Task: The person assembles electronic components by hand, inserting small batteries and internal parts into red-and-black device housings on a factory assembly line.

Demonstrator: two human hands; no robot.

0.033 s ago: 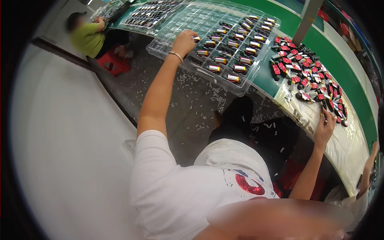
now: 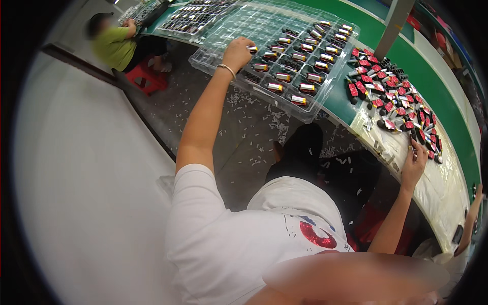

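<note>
My left hand [image 2: 238, 55], a bangle at its wrist, is over the clear plastic compartment tray [image 2: 208, 62]. Its fingertips are closed on a small silver battery [image 2: 252, 49] with a yellow end. Similar batteries with black parts sit in many compartments right of that hand; several compartments at the far left of the tray hold nothing. On the right, my right hand [image 2: 416, 161] is beside the near edge of a pile of small black parts with red labels and silver pieces [image 2: 389, 96]. Its fingers are pinched together around something small and dark, mostly hidden.
A metal post [image 2: 394, 28] rises behind the pile. Pale sheeting [image 2: 437, 198] covers the table's right part. Another filled tray [image 2: 195, 18] lies at the far left, near a person in a green shirt [image 2: 113, 48]. Another person's arm [image 2: 470, 221] reaches in at the right edge.
Both my hands stay in place, with only a slight shift of the whole view. At the right edge, the other person's arm has moved and a dark item now shows on the sheeting.
</note>
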